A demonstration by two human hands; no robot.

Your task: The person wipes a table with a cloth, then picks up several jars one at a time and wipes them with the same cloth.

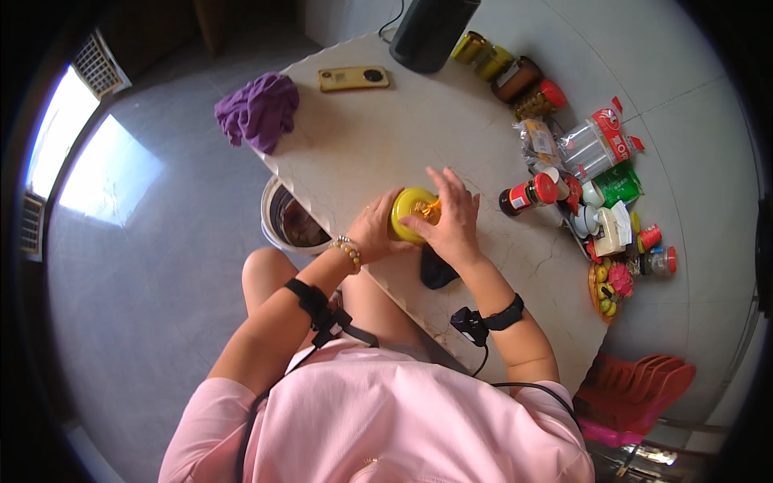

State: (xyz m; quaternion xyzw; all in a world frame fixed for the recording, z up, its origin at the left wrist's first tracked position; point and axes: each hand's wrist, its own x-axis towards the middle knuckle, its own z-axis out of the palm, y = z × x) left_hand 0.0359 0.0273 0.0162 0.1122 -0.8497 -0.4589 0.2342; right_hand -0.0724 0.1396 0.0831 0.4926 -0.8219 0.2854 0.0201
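Note:
My left hand (pixel 377 229) is wrapped around the near left side of a glossy yellow round container (pixel 412 202), held above the table. My right hand (pixel 453 223) is at its right side, thumb pressed on the top and some fingertips raised. A small orange piece or decoration (pixel 427 209) shows on the container beside the right fingers; what it is cannot be made out. Below the right hand a black cloth-like item (pixel 436 270) lies on the table, partly hidden. The container's underside is hidden by my hands.
Under the left edge of the stone-topped table (pixel 362 139) stands a bucket (pixel 272 232). A purple cloth (pixel 259 111), a phone (pixel 353 78) and a dark cylinder (pixel 432 36) sit farther off. A red-lidded jar (pixel 528 194), packages and a fruit basket (pixel 598 293) line the right.

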